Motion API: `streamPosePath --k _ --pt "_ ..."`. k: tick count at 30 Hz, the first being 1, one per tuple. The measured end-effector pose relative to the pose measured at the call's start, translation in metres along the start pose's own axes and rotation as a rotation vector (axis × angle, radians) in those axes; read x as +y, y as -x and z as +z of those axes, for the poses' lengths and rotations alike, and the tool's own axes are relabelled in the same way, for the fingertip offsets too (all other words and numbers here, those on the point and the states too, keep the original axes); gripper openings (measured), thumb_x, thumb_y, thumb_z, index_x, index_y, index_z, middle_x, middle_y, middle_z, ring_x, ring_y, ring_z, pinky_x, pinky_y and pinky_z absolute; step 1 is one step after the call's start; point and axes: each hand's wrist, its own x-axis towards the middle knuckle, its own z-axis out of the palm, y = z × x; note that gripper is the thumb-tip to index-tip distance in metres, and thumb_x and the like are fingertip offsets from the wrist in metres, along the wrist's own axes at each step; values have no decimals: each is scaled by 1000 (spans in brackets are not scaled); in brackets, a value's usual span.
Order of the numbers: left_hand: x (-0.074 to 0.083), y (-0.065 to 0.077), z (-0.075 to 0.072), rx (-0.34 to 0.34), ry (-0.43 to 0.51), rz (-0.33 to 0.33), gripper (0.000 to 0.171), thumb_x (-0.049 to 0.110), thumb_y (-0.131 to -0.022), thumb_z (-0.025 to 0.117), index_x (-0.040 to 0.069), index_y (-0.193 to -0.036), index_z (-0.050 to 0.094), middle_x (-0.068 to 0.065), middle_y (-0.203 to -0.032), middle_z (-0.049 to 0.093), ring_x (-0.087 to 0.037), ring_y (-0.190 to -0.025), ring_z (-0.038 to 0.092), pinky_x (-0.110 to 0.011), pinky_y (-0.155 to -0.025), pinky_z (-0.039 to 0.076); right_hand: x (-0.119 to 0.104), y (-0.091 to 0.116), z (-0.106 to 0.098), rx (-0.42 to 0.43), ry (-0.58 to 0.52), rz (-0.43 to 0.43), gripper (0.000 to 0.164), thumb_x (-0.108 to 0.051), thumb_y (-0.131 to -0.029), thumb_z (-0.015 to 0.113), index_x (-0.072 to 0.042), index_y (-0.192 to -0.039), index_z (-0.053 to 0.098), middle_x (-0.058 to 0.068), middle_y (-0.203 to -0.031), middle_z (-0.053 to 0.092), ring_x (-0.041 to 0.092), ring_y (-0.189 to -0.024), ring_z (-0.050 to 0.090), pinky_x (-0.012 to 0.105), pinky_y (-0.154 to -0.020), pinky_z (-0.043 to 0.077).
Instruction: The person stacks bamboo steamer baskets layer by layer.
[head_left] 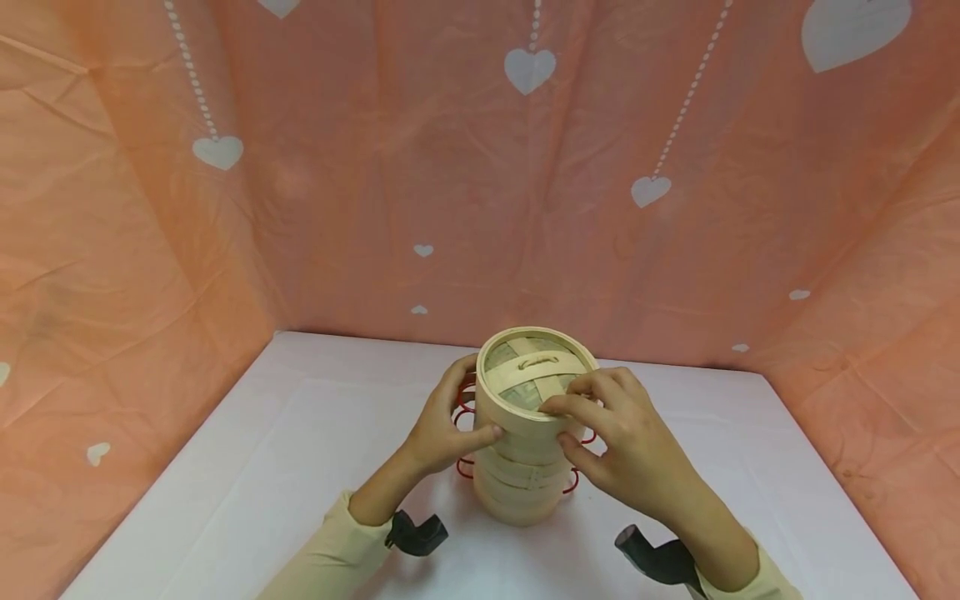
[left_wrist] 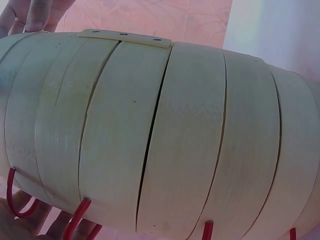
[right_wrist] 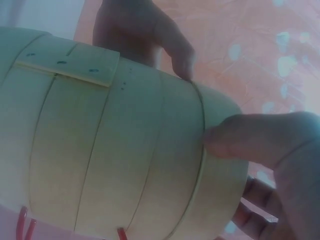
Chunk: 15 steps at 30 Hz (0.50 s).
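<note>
A stack of round bamboo steamers (head_left: 521, 500) stands upright on the table, topped by a woven bamboo lid (head_left: 513, 367) with a small loop on its cross strip. My left hand (head_left: 442, 429) grips the upper left side, thumb in front and fingers partly hidden behind. With my right hand (head_left: 633, 446) I pinch the lid's near right rim, thumb outside and fingertips over the edge. Red handles (head_left: 465, 469) stick out at both sides. In the right wrist view the right thumb (right_wrist: 245, 137) presses near the seam below the rim. The lid appears seated on the stack.
A white-covered table (head_left: 337, 417) lies under the stack. Pink-orange cloth with white hearts (head_left: 465, 183) hangs behind and at both sides. Black wrist mounts (head_left: 656, 558) sit near the sleeve cuffs.
</note>
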Motion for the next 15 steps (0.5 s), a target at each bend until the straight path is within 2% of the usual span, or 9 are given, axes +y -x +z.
streamPosePath --k 9,15 --pt "0 -1 0 -3 9 -4 78 24 -72 75 8 -140 41 -13 -132 52 -29 -119 53 -43 -96 50 0 0 1 -10 8 3 37 -6 -69 75 -21 -103 70 0 -96 55 19 -93 45 34 -79 42" --pt "0 0 0 -10 8 -1 79 33 -73 76 8 -140 41 -13 -133 52 -29 -120 52 -42 -96 50 1 1 3 7 20 -14 42 -3 -67 75 -22 -104 68 -1 -95 53 19 -92 43 34 -73 45"
